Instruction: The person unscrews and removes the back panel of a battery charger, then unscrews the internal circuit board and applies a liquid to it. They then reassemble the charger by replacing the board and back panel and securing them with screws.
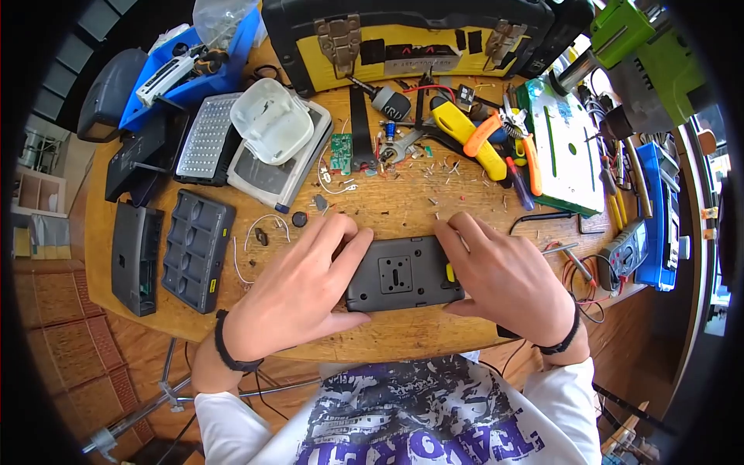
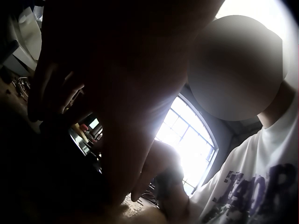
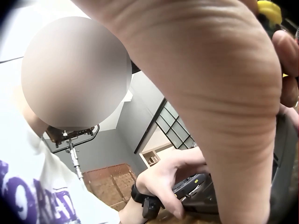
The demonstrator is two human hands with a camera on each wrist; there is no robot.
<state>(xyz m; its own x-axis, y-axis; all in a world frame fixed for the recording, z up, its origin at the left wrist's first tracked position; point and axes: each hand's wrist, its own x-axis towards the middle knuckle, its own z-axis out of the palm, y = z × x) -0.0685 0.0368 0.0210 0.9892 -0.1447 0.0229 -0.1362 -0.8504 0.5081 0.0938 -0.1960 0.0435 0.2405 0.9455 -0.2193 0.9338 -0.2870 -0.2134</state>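
Observation:
A black rectangular case (image 1: 396, 273) lies near the table's front edge, its side with a square plate and several holes facing up. My left hand (image 1: 298, 283) grips its left end, fingertips at the far edge and thumb at the near edge. The right end is gripped by my right hand (image 1: 508, 287) in the same way. A yellow piece (image 1: 450, 272) shows beside the right fingers; in the right wrist view a yellow and black thing (image 3: 269, 13) is by those fingers. What it belongs to is mostly hidden. The left wrist view is very dark.
Left stand a black tray with compartments (image 1: 194, 252), another black case (image 1: 136, 260) and a white container (image 1: 271, 124). A yellow and black toolbox (image 1: 403, 62) stands behind. Pliers, a screwdriver (image 1: 519, 184), a green-edged box (image 1: 559, 147) and a multimeter (image 1: 625, 254) lie right.

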